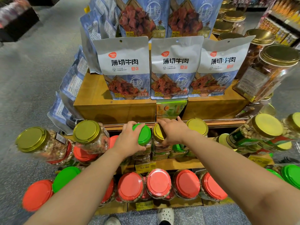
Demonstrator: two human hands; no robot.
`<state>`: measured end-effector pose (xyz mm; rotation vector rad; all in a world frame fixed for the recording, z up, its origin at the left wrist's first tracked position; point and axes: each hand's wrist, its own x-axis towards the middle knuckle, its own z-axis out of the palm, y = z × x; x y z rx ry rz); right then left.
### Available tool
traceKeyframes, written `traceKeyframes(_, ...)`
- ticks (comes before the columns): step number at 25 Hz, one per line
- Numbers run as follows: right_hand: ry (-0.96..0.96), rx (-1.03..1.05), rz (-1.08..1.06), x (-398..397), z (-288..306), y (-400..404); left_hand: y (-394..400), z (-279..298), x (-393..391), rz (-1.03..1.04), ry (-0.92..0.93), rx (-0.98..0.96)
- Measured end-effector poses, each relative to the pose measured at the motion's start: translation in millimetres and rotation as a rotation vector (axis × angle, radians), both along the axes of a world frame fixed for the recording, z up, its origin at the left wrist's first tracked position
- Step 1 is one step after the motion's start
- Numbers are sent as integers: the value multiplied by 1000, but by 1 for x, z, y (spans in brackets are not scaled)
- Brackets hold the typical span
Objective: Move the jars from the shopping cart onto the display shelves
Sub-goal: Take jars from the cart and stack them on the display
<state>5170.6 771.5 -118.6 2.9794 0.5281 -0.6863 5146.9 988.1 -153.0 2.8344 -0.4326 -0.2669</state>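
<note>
On the middle shelf [178,163], both hands grip upright jars: left hand [129,140] green-lidded jar [143,135], right hand [173,132] gold-lidded jar [158,132].

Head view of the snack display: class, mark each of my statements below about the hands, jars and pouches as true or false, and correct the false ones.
1. The left hand grips a green-lidded jar. True.
2. The right hand hangs free of every jar. False: it rests on a gold-lidded jar.
3. The lowest shelf's front row has mostly red lids. True.
4. The white pouches lie flat. False: they stand upright on the wooden box.
5. A yellow price tag reads 62.90. True.
</note>
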Motion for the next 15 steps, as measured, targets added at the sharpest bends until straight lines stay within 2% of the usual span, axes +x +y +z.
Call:
traceKeyframes(5,-8,18,-9,-5,0,-2,-10,5,0,-30,13,98)
traceKeyframes(9,80,140,-81,-9,15,-14,-19,8,3,-23,28,92)
traceKeyframes(11,18,201,-120,-9,27,-30,-24,10,6,-42,20,109)
traceKeyframes(13,-84,129,-212,-7,36,-54,-27,10,7,-46,15,107)
traceKeyframes(15,-26,-4,-388,-8,39,-76,-27,10,8,-46,16,101)
